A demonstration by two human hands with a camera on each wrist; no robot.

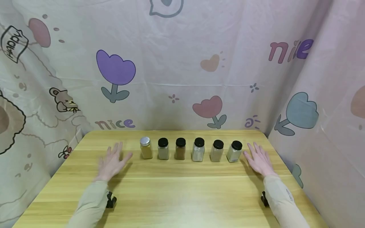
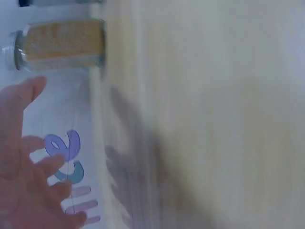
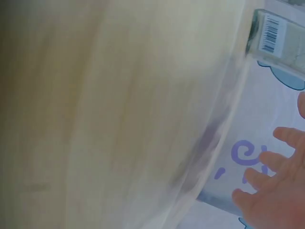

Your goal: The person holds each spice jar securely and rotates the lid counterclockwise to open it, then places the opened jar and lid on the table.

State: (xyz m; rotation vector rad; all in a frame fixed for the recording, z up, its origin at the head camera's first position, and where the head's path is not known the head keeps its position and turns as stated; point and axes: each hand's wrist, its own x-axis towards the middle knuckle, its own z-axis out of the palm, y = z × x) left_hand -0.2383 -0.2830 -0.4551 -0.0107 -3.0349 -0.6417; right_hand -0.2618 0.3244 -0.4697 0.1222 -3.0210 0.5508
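Note:
Several small glass jars stand upright in a row across the back of the table. At the left end is a jar with a silver lid and yellow contents (image 1: 146, 151); the others have black lids, among them one with brown contents (image 1: 180, 152). The left hand (image 1: 111, 163), fingers spread, hovers left of the silver-lidded jar (image 2: 64, 44) and holds nothing. Beside the rightmost black-lidded jar (image 1: 233, 155) the right hand (image 1: 259, 161) is spread too, with nothing in it. A barcode label (image 3: 273, 34) shows on that jar in the right wrist view.
The light wood table (image 1: 182, 190) reaches back to a patterned cloth (image 1: 171, 63), which also hangs along both sides. A black wrist device (image 1: 111, 200) sits at the left sleeve, and another black device (image 1: 264, 199) at the right sleeve.

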